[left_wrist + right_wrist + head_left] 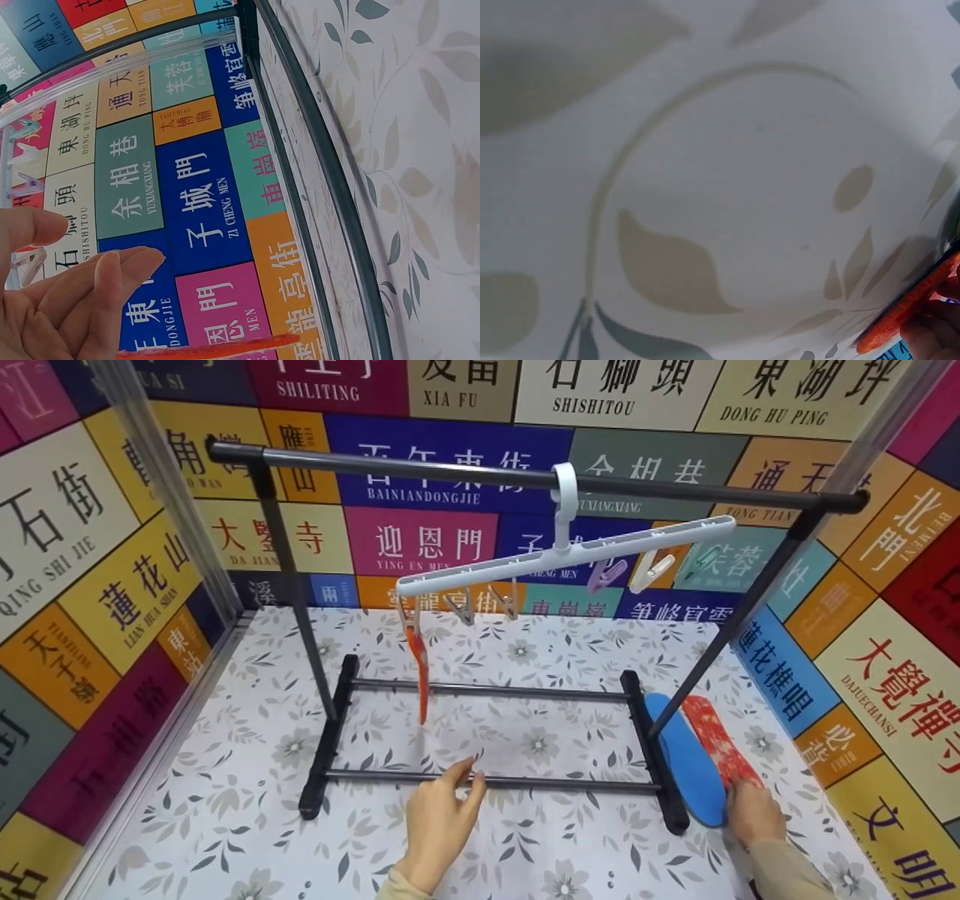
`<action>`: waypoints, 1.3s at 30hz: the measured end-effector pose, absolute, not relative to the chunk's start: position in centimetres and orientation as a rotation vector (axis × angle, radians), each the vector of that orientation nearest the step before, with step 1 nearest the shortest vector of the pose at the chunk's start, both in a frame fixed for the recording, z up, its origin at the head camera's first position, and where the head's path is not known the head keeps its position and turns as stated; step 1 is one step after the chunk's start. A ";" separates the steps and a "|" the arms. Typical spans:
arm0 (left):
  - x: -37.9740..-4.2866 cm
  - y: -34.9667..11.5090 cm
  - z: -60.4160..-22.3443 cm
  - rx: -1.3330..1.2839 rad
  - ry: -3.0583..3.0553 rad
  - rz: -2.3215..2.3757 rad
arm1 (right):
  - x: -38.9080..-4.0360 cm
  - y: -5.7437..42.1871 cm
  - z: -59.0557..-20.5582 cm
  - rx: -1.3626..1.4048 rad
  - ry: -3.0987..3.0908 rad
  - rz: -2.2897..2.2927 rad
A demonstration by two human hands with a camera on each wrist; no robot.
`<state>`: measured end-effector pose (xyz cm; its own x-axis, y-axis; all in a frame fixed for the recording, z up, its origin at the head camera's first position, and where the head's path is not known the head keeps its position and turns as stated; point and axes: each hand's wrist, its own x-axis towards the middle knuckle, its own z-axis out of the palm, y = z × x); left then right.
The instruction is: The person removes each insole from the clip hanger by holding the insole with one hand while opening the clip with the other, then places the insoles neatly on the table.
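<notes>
Right hand point(754, 814) is pinching the red insole point(721, 750) (blue insole point(686, 761) beside it); left hand point(442, 817) is hovering spread near the rack point(491, 782).

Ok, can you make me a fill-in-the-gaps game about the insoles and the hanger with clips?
1. The white clip hanger hangs from the rack's top ____.
2. One orange-red insole hangs from a ____ at the hanger's left end.
3. The right hand touches a red insole lying on a ____ insole.
4. The left hand holds ____.

Missing words: bar; clip; blue; nothing
</notes>
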<state>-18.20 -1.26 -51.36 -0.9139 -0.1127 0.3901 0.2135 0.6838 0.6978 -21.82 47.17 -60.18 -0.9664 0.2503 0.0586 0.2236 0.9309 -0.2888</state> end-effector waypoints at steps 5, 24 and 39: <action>-18.3 -1.7 -51.3 -0.074 -2.504 -1.083 | -22.0 45.0 -60.1 -0.378 -2.846 0.476; -19.6 -4.5 -50.0 -0.071 -2.477 -1.006 | -24.0 28.1 -58.3 0.140 -2.441 0.814; -21.3 -8.3 -49.4 0.034 -2.398 -0.972 | -26.0 18.5 -57.8 0.390 -2.563 0.927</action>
